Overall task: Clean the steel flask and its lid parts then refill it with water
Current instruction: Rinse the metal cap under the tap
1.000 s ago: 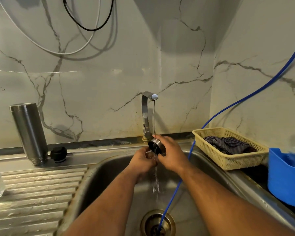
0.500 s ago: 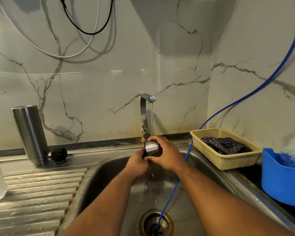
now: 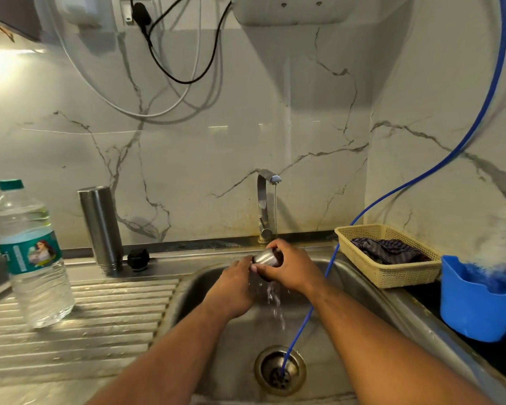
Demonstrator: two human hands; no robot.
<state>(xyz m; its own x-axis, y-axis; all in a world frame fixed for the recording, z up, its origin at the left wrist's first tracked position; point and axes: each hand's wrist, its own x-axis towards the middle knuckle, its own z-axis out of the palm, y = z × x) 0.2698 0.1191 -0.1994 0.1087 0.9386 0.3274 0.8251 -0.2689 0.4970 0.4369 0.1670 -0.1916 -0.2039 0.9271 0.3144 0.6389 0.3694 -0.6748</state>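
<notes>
A steel lid cup [image 3: 265,255] is under the thin stream from the tap [image 3: 265,200], over the sink [image 3: 362,287]. My right hand [image 3: 289,267] grips the cup from the right, thumb and fingers curled round it. My left hand [image 3: 235,285] touches the cup's left end with its fingertips; how they lie is hidden. Water drips off below the cup. The steel flask [image 3: 101,229] stands upright and open on the counter at the left, with its black stopper [image 3: 138,258] beside it.
A plastic water bottle [image 3: 30,258] stands on the ribbed drainboard [image 3: 100,317]. A blue hose [image 3: 327,273] runs down into the drain [image 3: 279,371]. At the right are a yellow basket [image 3: 392,276] with a cloth and a blue tub [image 3: 479,302]. Cables hang on the wall.
The cup has turned in my hands, from open end showing to steel side showing. The view has tilted up and left, bringing the water bottle fully in.
</notes>
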